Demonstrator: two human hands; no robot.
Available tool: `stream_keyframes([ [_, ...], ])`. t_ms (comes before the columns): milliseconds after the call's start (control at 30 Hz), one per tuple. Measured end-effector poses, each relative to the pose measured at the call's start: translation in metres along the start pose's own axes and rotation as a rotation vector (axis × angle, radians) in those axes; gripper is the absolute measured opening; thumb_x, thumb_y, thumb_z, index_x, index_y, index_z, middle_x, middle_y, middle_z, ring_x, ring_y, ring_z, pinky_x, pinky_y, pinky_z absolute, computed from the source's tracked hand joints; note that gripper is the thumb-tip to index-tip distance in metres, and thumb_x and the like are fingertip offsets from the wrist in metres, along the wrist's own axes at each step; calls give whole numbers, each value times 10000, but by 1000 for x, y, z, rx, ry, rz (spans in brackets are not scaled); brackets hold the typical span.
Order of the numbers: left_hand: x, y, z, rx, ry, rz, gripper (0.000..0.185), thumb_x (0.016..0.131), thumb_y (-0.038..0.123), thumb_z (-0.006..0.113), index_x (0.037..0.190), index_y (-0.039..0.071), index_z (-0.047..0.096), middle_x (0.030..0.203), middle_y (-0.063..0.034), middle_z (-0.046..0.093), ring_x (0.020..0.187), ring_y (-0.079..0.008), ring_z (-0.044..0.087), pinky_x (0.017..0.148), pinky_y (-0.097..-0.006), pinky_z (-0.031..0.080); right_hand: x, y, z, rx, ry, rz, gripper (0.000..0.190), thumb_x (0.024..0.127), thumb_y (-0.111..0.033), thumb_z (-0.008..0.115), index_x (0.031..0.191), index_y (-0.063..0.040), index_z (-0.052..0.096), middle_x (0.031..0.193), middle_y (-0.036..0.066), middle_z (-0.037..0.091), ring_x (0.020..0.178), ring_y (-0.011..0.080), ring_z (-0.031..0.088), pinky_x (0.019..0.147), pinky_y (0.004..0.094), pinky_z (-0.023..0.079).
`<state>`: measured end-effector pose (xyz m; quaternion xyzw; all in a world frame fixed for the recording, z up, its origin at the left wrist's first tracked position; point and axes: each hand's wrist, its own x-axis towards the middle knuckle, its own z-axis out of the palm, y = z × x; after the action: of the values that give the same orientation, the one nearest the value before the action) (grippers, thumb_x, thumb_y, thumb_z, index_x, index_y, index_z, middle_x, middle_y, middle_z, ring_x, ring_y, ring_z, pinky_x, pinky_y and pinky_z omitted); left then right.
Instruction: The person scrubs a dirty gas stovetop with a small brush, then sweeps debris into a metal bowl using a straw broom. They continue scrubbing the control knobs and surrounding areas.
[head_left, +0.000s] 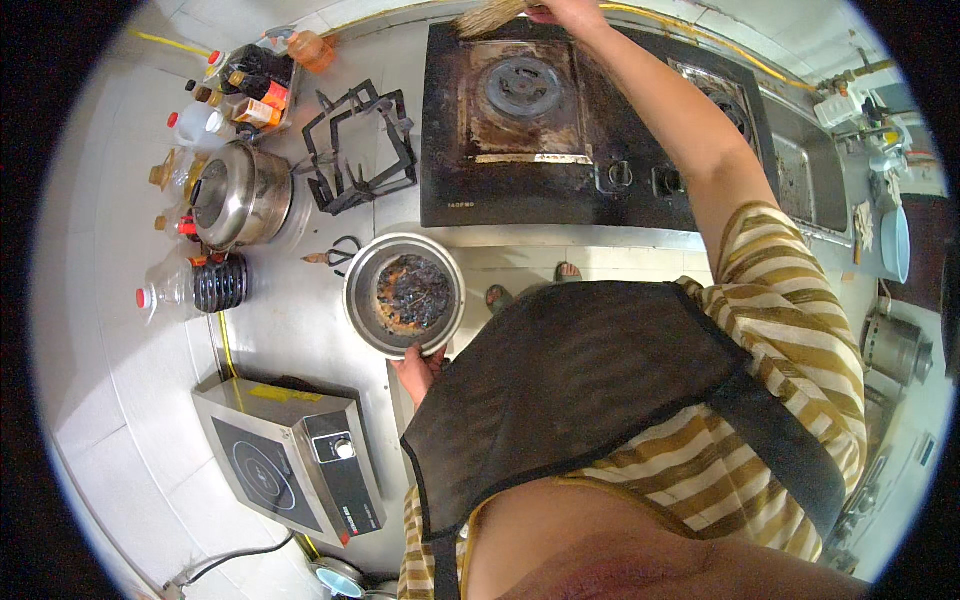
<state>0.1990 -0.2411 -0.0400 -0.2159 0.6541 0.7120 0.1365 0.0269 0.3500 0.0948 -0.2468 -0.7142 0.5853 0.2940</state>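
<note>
With my right hand I grip a straw-coloured bristle brush at the far edge of a black two-burner gas stove. The left burner is uncovered and its square drip plate is stained brown. My left hand holds the near rim of a round metal bowl, which has dark, burnt-looking debris inside. Black pan supports lie on the steel counter left of the stove. Black-handled scissors rest beside the bowl.
A lidded steel pot and several bottles line the wall at the left. An induction cooker occupies the counter nearer me. Right of the stove is a steel sink; a yellow hose runs behind the stove.
</note>
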Motion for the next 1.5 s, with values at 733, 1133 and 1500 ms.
stream_keyframes([
  [733,8,-33,-38,167,-100,-1,607,827,-2,451,1387,119,252,1315,-206,412,1051,-394,571,744,-516,590,-4,-22,-66,-199,185,118,469,709,-358,694,953,39,643,835,135,665,769,242,642,676,356,513],
  [1133,15,-47,-36,-71,-30,-126,543,814,20,506,1304,53,275,1221,-234,455,950,-390,603,691,-503,605,-21,-8,-159,-408,178,148,267,722,-274,664,829,-32,633,750,107,646,677,240,662,558,340,531],
  [1500,3,-23,-6,-113,32,-209,502,805,40,538,1261,17,331,1176,-195,497,925,-349,598,689,-489,586,-85,27,-188,61,249,227,312,823,-281,679,995,-23,649,902,59,655,814,170,615,738,336,502],
])
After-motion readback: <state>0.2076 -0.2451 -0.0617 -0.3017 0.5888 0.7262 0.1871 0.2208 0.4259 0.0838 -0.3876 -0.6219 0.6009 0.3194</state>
